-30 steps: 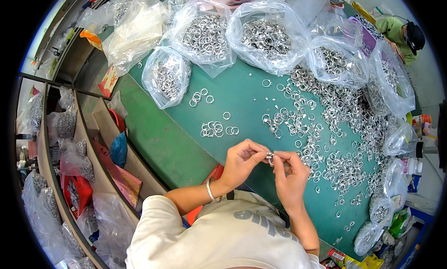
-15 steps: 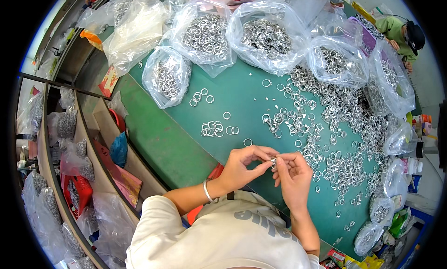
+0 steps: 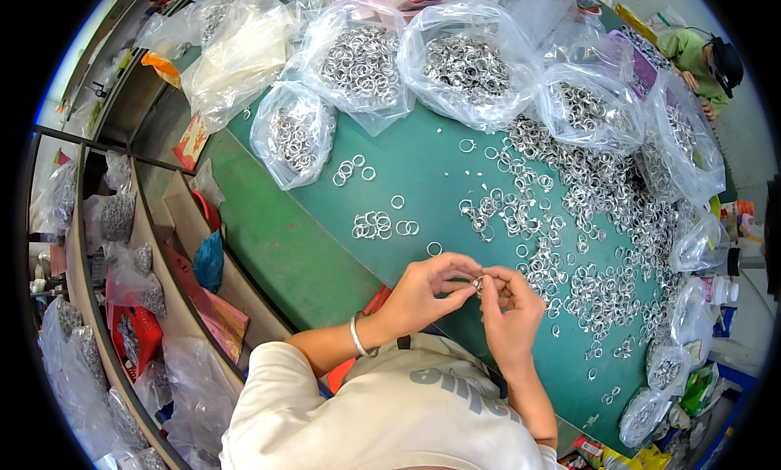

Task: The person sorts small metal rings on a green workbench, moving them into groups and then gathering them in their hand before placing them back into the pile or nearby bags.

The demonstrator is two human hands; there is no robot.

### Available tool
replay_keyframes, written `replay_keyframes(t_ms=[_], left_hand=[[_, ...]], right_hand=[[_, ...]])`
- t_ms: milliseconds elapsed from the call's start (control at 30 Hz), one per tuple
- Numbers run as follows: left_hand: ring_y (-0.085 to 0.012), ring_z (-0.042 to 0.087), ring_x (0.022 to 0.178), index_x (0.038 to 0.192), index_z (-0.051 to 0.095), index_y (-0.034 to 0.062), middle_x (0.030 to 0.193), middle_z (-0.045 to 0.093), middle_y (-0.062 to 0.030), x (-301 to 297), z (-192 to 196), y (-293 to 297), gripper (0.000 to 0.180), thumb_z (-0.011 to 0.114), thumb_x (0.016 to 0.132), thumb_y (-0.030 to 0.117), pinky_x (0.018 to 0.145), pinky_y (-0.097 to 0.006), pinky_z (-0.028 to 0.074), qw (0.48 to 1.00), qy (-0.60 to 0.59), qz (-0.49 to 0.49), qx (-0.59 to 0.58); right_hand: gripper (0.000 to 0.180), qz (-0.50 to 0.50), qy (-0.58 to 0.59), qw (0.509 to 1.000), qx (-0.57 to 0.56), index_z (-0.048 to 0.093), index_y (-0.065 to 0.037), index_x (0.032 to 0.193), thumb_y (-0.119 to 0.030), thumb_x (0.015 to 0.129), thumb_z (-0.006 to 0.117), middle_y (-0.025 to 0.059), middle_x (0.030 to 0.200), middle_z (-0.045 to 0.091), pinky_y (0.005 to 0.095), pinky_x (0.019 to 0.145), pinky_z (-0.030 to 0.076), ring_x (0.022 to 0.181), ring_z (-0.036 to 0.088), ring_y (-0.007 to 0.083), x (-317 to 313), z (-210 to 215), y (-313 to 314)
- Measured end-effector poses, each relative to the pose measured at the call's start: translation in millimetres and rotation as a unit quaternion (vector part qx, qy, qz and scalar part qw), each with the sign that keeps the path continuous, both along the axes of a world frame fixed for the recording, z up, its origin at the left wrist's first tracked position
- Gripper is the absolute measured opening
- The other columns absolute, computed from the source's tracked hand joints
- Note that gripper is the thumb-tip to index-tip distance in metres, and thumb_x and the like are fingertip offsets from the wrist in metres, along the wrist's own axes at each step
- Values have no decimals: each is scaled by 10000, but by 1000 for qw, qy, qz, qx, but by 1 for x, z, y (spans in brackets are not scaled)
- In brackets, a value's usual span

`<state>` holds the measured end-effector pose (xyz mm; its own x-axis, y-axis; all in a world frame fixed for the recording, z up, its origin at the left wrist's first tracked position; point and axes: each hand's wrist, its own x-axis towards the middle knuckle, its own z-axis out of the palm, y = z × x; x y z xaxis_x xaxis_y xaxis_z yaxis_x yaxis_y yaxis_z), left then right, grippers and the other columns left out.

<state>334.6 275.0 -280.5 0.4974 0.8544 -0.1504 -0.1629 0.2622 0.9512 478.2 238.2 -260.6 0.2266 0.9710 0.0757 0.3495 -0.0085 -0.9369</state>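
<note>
Close to the table's near edge, my left hand [image 3: 431, 289] and my right hand [image 3: 512, 307] meet fingertip to fingertip. Between them they pinch a small silver ring [image 3: 477, 284], partly hidden by the fingers. One loose ring [image 3: 434, 248] lies just beyond my left hand. Farther left are a small cluster of plain rings [image 3: 373, 224] and another little group [image 3: 343, 174]. To the right of my hands spreads a big heap of silver rings [image 3: 606, 295], which continues toward the far right of the green table [image 3: 423, 161].
Clear plastic bags of rings line the far edge, among them a large bag [image 3: 469, 67] and a smaller bag [image 3: 293, 135]. Shelves [image 3: 150, 250] with bagged parts stand at the left. A person in green [image 3: 691, 55] is at the far right.
My fingers have shifted slightly around the ring, and the right fingertips curl a little differently. The rings on the table lie as before.
</note>
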Motion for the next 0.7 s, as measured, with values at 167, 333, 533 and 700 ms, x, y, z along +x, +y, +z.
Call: replay_keyframes(t_ms=[167, 333, 533, 700], left_hand=[[-195, 577, 1070, 1177, 543, -59, 1121, 581, -119, 0, -5, 1, 336, 595, 846, -74, 916, -319, 497, 995, -83, 10, -49], [-199, 578, 1040, 1146, 568, -75, 1129, 560, -128, 1, -3, -5, 293, 582, 854, -69, 897, -311, 495, 998, -48, 32, -3], [-205, 589, 981, 1132, 589, -68, 1142, 556, -145, 11, -12, -18, 239, 534, 907, -13, 856, -314, 518, 994, 5, 75, 74], [-192, 609, 951, 1085, 596, -70, 1070, 596, -133, 19, -16, -20, 200, 499, 917, -18, 809, -301, 544, 988, 3, 117, 99]], right_hand=[[118, -9, -3, 1000, 10, 630, 32, 953, 38, 835, 615, 101, 762, 646, 235, 489, 466, 590, 610, 129, -1, -1, 0], [139, 12, -110, 991, 74, 629, 16, 971, 36, 836, 606, 114, 735, 612, 272, 492, 449, 563, 579, 169, -4, 6, -2], [130, -11, -164, 982, 95, 622, 19, 965, 40, 840, 593, 118, 752, 611, 290, 498, 453, 569, 573, 197, -8, 0, -6], [140, -18, -146, 982, 118, 606, 34, 959, 72, 824, 590, 131, 782, 620, 303, 507, 469, 592, 587, 216, -9, -5, -6]])
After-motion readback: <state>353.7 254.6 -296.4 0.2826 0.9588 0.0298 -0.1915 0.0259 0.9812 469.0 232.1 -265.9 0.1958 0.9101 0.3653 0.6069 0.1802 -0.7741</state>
